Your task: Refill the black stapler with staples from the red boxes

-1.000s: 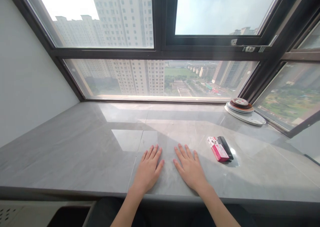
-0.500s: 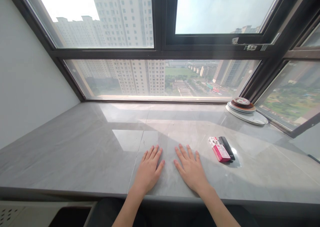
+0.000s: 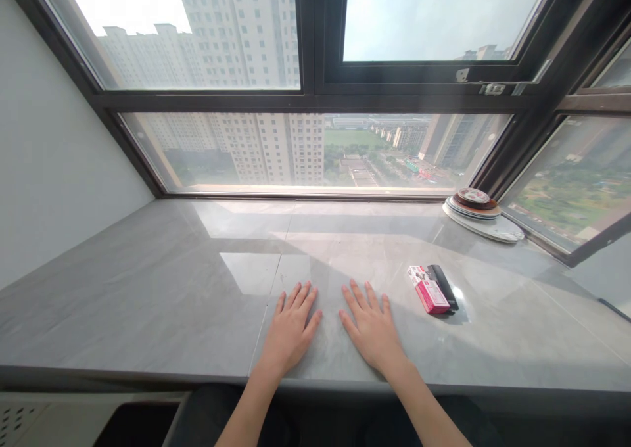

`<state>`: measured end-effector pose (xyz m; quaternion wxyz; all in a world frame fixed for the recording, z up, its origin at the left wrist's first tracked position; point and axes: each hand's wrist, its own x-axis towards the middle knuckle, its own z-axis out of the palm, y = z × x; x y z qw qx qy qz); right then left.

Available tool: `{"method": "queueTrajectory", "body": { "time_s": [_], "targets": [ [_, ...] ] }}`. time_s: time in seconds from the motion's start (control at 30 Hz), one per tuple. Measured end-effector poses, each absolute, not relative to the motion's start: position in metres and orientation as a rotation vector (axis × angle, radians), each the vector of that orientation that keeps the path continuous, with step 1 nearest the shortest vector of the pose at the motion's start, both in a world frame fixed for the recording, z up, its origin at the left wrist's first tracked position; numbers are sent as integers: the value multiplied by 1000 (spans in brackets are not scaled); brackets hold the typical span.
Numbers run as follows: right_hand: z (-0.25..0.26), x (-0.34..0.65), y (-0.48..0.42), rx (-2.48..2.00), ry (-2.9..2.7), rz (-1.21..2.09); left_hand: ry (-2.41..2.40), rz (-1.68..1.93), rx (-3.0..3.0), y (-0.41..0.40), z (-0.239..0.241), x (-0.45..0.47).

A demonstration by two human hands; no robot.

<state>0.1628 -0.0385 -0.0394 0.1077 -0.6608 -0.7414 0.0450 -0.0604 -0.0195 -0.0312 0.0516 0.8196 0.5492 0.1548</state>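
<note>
Left hand (image 3: 290, 332), right hand (image 3: 371, 329) laid flat, fingers spread, empty, on glossy grey stone sill (image 3: 148, 302). Rectangular pink box (image 3: 430, 294) near right. Nothing moved since earlier frame.

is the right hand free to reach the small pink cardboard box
Probably yes: the right hand lies flat and empty on the grey stone sill, and the small pink cardboard box sits just to its right, only bare sill between.
</note>
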Motion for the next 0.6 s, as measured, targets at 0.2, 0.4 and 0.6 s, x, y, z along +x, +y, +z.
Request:
{"method": "queueTrajectory", "body": {
  "time_s": [0.2,0.4,0.6],
  "targets": [
    [-41,163,-38,-1935,-2184,113,1659,482,2491,-20,-31,-61],
    [-42,165,-38,-1927,-2192,111,1656,475,2491,-20,-32,-61],
    [-42,166,-39,-1913,-2197,100,1659,471,2491,-20,-32,-61]
  ]
}}
